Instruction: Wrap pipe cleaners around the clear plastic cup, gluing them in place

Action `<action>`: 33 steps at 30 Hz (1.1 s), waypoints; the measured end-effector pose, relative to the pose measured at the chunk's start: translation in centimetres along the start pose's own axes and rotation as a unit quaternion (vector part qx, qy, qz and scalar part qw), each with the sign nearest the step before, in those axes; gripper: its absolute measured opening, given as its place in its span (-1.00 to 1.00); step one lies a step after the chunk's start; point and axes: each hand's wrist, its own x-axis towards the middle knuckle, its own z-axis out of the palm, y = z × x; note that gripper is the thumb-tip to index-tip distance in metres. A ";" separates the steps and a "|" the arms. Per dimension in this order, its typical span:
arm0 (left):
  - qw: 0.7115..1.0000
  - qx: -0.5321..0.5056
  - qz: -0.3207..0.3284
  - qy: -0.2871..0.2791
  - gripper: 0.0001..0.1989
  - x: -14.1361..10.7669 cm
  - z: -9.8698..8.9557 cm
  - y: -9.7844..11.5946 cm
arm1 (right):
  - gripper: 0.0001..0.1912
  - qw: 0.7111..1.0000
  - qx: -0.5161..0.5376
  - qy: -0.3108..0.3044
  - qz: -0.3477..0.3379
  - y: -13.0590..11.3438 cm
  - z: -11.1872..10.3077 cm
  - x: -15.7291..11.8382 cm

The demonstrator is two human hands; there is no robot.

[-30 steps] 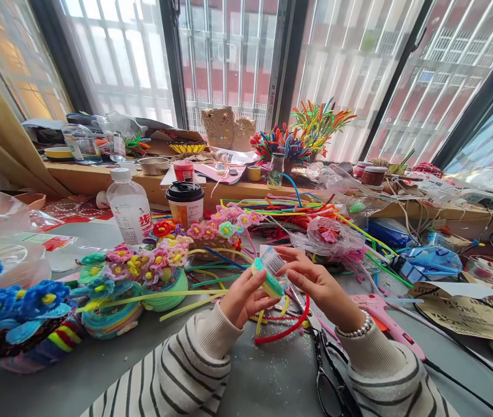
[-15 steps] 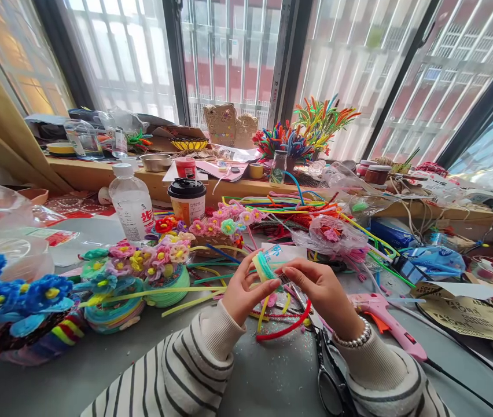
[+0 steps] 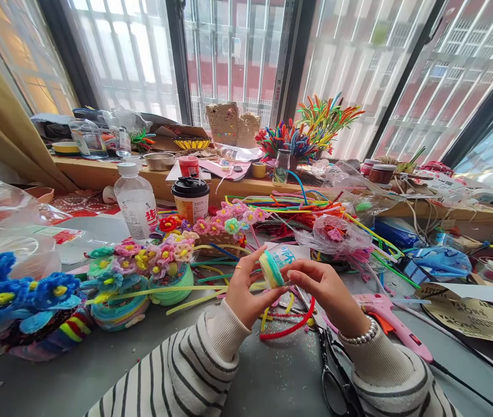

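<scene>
My left hand (image 3: 245,293) is closed around a small round piece wound with teal, white and yellow pipe cleaner (image 3: 272,270), gripping it between thumb and fingers. At that piece's right edge, the thumb and fingertips of my right hand (image 3: 325,294) pinch the wound strand; its exact end is hidden by the fingers. Below both hands, a red pipe cleaner (image 3: 287,335) curves on the table. Black-handled scissors (image 3: 330,370) lie under my right wrist. Beyond the hands is a white packet with blue lettering (image 3: 292,252).
Pipe-cleaner flower pots (image 3: 170,284) stand at left, near a plastic bottle (image 3: 136,202) and a lidded paper cup (image 3: 191,202). A pink glue gun (image 3: 398,324) with its cord lies at right. Loose pipe cleaners (image 3: 272,202) pile up behind, below the cluttered sill (image 3: 229,186).
The wound piece has turned in my left hand, now showing more of its yellow and white side. My right fingers remain at its edge. The view has shifted slightly.
</scene>
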 end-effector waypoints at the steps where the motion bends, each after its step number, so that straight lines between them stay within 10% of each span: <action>1: 0.999 0.042 0.035 0.007 -0.28 -0.1 0.0 -0.1 | -0.72 1.000 0.012 -0.005 0.011 0.0 0.0 0.0; 33: 0.980 0.168 0.110 -0.010 -0.29 -0.4 -0.2 0.9 | -0.78 0.996 0.049 -0.060 0.031 1.0 -1.0 0.1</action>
